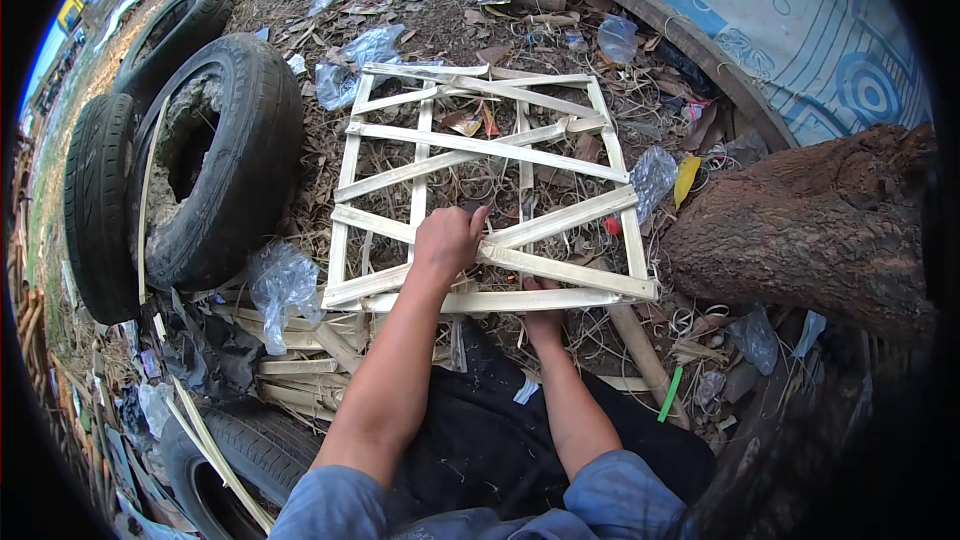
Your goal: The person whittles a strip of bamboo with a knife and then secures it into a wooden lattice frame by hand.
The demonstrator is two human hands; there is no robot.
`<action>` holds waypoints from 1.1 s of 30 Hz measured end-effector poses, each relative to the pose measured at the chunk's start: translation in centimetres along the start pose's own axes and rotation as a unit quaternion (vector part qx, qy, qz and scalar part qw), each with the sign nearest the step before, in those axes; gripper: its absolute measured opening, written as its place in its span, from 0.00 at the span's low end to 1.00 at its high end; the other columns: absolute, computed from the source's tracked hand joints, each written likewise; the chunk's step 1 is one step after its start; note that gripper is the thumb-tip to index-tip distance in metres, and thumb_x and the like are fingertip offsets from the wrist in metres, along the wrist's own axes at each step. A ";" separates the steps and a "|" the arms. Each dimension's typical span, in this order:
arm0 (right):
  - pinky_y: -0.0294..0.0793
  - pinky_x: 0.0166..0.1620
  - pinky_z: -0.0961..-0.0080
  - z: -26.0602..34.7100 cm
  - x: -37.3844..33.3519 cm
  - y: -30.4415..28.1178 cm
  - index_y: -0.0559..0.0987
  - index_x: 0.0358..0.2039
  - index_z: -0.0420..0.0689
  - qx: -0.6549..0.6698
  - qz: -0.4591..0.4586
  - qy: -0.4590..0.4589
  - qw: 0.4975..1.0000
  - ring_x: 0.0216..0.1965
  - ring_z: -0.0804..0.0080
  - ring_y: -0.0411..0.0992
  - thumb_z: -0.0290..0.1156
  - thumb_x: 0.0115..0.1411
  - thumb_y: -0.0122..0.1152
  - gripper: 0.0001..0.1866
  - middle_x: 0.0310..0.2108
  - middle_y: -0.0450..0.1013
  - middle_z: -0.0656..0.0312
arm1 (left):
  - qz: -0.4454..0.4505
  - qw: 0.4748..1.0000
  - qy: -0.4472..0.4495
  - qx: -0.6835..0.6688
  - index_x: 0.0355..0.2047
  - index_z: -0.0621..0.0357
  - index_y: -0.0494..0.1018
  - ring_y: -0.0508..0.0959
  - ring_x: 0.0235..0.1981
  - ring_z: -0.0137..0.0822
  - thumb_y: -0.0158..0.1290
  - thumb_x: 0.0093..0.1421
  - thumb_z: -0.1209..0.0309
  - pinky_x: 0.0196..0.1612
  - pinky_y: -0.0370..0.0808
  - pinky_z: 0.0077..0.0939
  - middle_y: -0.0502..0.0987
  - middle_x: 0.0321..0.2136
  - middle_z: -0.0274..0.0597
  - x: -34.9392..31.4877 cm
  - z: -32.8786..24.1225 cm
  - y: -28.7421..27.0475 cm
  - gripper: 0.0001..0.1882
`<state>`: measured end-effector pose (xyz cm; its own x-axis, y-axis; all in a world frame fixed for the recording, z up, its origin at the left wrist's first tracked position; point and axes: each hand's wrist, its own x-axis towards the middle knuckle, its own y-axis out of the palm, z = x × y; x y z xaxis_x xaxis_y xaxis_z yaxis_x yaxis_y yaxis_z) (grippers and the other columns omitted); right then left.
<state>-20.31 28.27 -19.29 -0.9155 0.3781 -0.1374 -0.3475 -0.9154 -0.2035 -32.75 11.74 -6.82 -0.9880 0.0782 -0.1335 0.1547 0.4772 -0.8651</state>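
Note:
A flat lattice frame (500,147) of pale split bamboo slats lies in front of me, with diagonal slats across straight side pieces. Over its nearer half my left hand (449,240) is closed in a fist, thumb up, where slats meet. A small dark piece shows beside its thumb; what it is, I cannot make out. My right hand (543,312) is at the frame's near edge, partly under the bottom slat, and its fingers are mostly hidden. Black cloth (480,440) covers my lap below the frame.
Worn tyres (265,155) stand at the left, and another tyre (250,450) lies near left. A thick tree trunk (800,225) is at the right. Behind it spreads a blue patterned sheet (760,10). Loose bamboo strips (300,368), plastic bags (285,285) and leaves litter the ground.

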 end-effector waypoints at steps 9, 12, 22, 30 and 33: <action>0.71 0.45 0.64 -1.3 1.2 -1.6 0.79 0.39 0.42 -0.074 0.007 -0.004 0.997 0.38 0.64 0.74 0.43 0.62 0.59 0.17 0.35 0.78 0.57 | 0.002 1.000 -0.006 0.007 0.18 0.65 0.77 0.77 0.26 0.61 0.45 0.65 0.49 0.33 0.74 0.50 0.76 0.20 0.62 0.4 1.9 2.5 0.31; 0.68 0.53 0.63 -1.0 1.0 -1.6 0.76 0.48 0.43 -0.072 0.029 -0.008 0.997 0.48 0.60 0.71 0.44 0.62 0.59 0.20 0.45 0.75 0.53 | 0.000 1.000 -0.026 0.016 0.17 0.65 0.77 0.77 0.26 0.61 0.45 0.64 0.48 0.33 0.74 0.50 0.76 0.20 0.62 0.4 2.6 3.3 0.32; 0.71 0.52 0.64 -5.3 0.8 -1.8 0.74 0.51 0.43 0.197 0.019 0.174 0.965 0.47 0.64 0.73 0.49 0.63 0.56 0.25 0.47 0.74 0.52 | -0.026 1.000 -0.012 0.004 0.17 0.65 0.77 0.78 0.25 0.60 0.45 0.64 0.48 0.32 0.74 0.50 0.76 0.19 0.61 0.1 2.4 3.9 0.32; 0.70 0.54 0.62 1.9 -0.2 -3.9 0.73 0.53 0.42 0.376 0.174 0.238 0.878 0.48 0.62 0.74 0.54 0.65 0.43 0.29 0.45 0.76 0.53 | -0.001 1.000 -0.019 0.012 0.19 0.63 0.78 0.80 0.26 0.56 0.45 0.64 0.48 0.32 0.76 0.46 0.78 0.22 0.58 0.0 2.0 3.0 0.31; 0.69 0.54 0.57 2.2 -0.5 -4.0 0.71 0.56 0.42 0.457 0.154 0.248 0.840 0.51 0.58 0.72 0.59 0.64 0.38 0.35 0.49 0.74 0.51 | -0.013 1.000 0.001 0.019 0.22 0.60 0.79 0.79 0.29 0.54 0.47 0.63 0.49 0.38 0.74 0.48 0.79 0.23 0.54 0.3 2.1 3.0 0.27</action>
<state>-18.89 31.39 -16.29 -0.8723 -0.0926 -0.4801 -0.3273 -0.6189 0.7140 -32.56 11.36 -10.43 -0.9915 0.0679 -0.1107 0.1294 0.4451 -0.8861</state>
